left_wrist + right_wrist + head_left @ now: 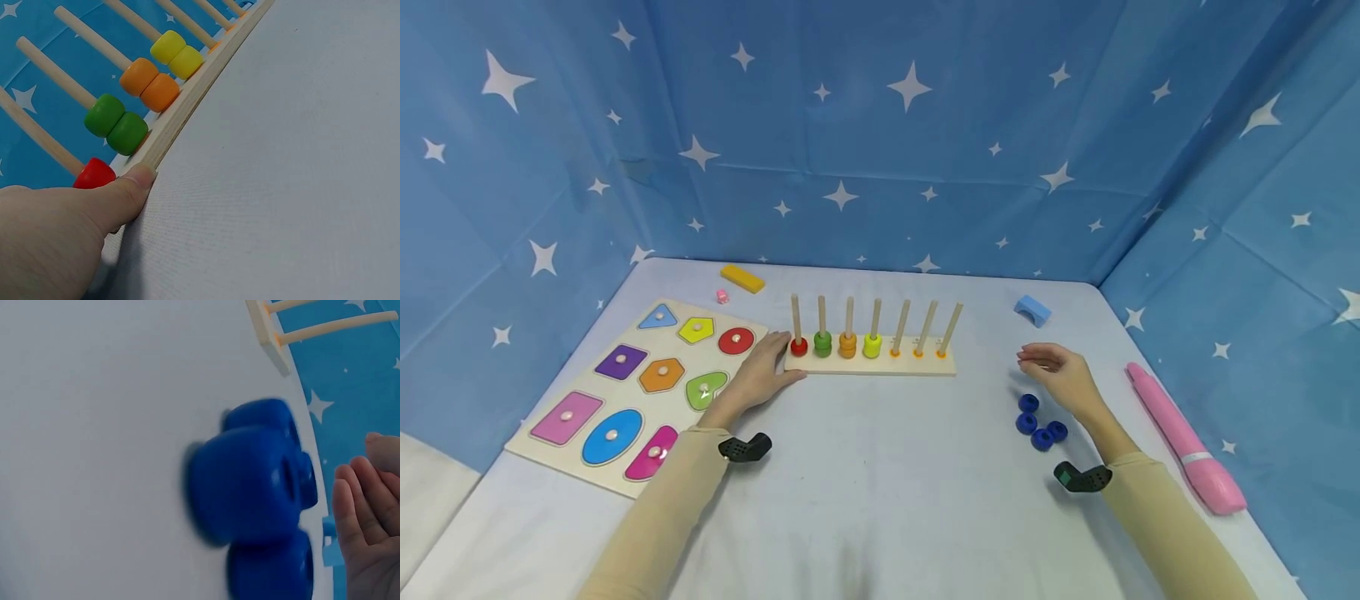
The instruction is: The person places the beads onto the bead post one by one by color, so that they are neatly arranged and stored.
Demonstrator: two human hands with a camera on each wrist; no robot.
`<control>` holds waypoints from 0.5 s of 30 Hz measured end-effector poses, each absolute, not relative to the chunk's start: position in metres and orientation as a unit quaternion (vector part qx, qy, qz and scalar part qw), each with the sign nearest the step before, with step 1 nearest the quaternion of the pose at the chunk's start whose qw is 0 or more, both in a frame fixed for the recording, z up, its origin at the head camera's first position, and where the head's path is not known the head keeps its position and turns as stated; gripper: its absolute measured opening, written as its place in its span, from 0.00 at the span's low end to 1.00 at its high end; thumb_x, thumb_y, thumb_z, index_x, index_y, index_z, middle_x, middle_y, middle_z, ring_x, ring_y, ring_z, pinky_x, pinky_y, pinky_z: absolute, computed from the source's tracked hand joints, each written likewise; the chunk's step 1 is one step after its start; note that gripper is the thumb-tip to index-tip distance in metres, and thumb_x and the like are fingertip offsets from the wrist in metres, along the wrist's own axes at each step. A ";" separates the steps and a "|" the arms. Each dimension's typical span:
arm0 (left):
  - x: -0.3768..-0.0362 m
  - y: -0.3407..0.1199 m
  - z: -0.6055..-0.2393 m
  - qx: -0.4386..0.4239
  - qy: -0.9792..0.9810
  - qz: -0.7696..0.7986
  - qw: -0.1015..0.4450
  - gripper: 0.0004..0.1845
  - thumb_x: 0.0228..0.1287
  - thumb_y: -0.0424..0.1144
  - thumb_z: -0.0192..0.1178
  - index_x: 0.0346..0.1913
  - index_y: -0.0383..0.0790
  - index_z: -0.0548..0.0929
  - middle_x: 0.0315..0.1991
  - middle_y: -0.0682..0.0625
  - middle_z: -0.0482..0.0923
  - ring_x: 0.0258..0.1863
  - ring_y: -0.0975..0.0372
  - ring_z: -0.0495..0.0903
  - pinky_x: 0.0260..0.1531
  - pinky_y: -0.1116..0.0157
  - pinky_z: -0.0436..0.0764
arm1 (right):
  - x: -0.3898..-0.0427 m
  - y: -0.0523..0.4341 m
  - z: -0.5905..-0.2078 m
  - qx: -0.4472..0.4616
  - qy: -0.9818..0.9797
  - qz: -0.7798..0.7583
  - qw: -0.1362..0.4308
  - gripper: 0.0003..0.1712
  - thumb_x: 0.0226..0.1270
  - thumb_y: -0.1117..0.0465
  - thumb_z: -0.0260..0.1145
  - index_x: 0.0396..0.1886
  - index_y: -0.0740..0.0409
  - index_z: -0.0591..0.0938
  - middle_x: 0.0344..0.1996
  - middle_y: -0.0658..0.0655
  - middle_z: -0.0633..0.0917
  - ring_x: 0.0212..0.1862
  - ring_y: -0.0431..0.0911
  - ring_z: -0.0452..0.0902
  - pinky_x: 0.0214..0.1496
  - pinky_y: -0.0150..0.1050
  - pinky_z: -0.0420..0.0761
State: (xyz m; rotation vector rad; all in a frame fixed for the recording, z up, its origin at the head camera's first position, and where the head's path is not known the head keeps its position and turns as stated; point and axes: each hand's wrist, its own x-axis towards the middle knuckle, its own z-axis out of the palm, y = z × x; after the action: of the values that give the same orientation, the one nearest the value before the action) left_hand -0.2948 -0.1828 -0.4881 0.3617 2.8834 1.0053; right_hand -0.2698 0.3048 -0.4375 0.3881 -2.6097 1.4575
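A wooden peg board [880,363] with seven upright pegs stands mid-table. Its four left pegs carry red [799,346], green [823,343], orange [847,344] and yellow-green beads [872,345]. My left hand [778,360] holds the board's left end, fingers behind it. The thumb [134,187] presses the front edge of the base [187,106] beside the red bead [94,174]. My right hand [1056,371] hovers with relaxed fingers and holds nothing, just above several dark blue beads [1039,421] lying on the table. The right wrist view shows those blue beads [250,487] close to the bare palm [369,512].
A shape puzzle board [632,387] with coloured pieces lies at the left. A yellow block [742,278] and a small pink thing [722,296] sit behind it. At the back right lies a blue arch block [1032,310]. A long pink pen-like object [1183,437] lies along the right edge. Blue star cloth walls surround the table.
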 end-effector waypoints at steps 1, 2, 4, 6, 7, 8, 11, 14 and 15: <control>-0.295 -0.183 -0.489 0.118 0.937 0.327 0.033 0.44 0.60 0.48 0.65 0.72 0.32 0.55 0.71 0.36 0.52 0.72 0.46 0.44 0.69 0.48 0.50 | -0.269 0.310 -0.445 0.129 -0.867 0.477 0.062 0.17 0.65 0.67 0.63 0.51 0.72 0.77 0.45 0.71 0.82 0.43 0.40 0.81 0.45 0.19 0.75; -0.295 -0.183 -0.489 0.118 0.937 0.326 0.032 0.44 0.60 0.49 0.65 0.72 0.32 0.55 0.71 0.36 0.52 0.72 0.46 0.44 0.69 0.48 0.50 | -0.267 0.315 -0.451 0.133 -0.868 0.474 0.059 0.17 0.65 0.66 0.63 0.51 0.72 0.77 0.45 0.70 0.82 0.44 0.38 0.80 0.46 0.19 0.75; -0.295 -0.183 -0.490 0.118 0.937 0.326 0.031 0.44 0.60 0.49 0.64 0.72 0.33 0.55 0.71 0.37 0.52 0.72 0.46 0.44 0.69 0.48 0.50 | -0.264 0.323 -0.460 0.140 -0.872 0.467 0.050 0.18 0.66 0.66 0.62 0.52 0.72 0.76 0.45 0.69 0.82 0.45 0.39 0.80 0.47 0.19 0.75; -0.295 -0.183 -0.490 0.118 0.938 0.326 0.030 0.44 0.60 0.49 0.64 0.72 0.33 0.55 0.71 0.37 0.52 0.72 0.46 0.45 0.69 0.48 0.50 | -0.261 0.330 -0.466 0.155 -0.871 0.465 0.034 0.19 0.66 0.66 0.62 0.53 0.72 0.76 0.46 0.69 0.82 0.46 0.42 0.80 0.48 0.20 0.75; -0.295 -0.184 -0.490 0.118 0.937 0.326 0.030 0.44 0.60 0.49 0.64 0.72 0.33 0.55 0.71 0.37 0.52 0.72 0.46 0.45 0.69 0.48 0.50 | -0.261 0.335 -0.470 0.163 -0.871 0.463 0.021 0.19 0.66 0.66 0.62 0.54 0.72 0.75 0.46 0.68 0.82 0.46 0.42 0.80 0.48 0.20 0.75; -0.295 -0.183 -0.490 0.118 0.937 0.326 0.031 0.44 0.60 0.49 0.64 0.72 0.33 0.55 0.71 0.37 0.52 0.72 0.46 0.45 0.69 0.48 0.50 | -0.259 0.337 -0.471 0.169 -0.870 0.463 0.008 0.19 0.65 0.66 0.63 0.54 0.72 0.75 0.46 0.69 0.82 0.46 0.43 0.81 0.48 0.21 0.76; -0.295 -0.183 -0.489 0.119 0.937 0.326 0.030 0.44 0.60 0.49 0.64 0.72 0.32 0.55 0.71 0.36 0.52 0.72 0.46 0.45 0.69 0.48 0.50 | -0.255 0.343 -0.475 0.188 -0.866 0.463 -0.026 0.20 0.64 0.68 0.63 0.54 0.73 0.75 0.47 0.69 0.81 0.46 0.46 0.81 0.46 0.24 0.78; -0.295 -0.183 -0.489 0.118 0.936 0.329 0.029 0.44 0.60 0.48 0.65 0.72 0.32 0.55 0.71 0.36 0.52 0.72 0.46 0.45 0.69 0.48 0.50 | -0.253 0.346 -0.477 0.200 -0.866 0.456 -0.039 0.19 0.63 0.69 0.64 0.54 0.71 0.76 0.47 0.68 0.82 0.47 0.44 0.80 0.46 0.25 0.79; -0.295 -0.183 -0.488 0.117 0.936 0.330 0.029 0.44 0.60 0.48 0.65 0.72 0.32 0.55 0.71 0.36 0.52 0.72 0.45 0.45 0.69 0.48 0.50 | -0.254 0.346 -0.478 0.202 -0.867 0.453 -0.042 0.19 0.64 0.69 0.64 0.54 0.70 0.76 0.47 0.67 0.82 0.47 0.44 0.80 0.46 0.25 0.79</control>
State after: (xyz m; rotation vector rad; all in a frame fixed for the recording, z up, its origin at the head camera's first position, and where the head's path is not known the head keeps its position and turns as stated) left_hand -0.2946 -0.1834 -0.4884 0.3621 2.8873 1.0177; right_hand -0.2536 0.3460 -0.4777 0.6514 -2.8000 1.4638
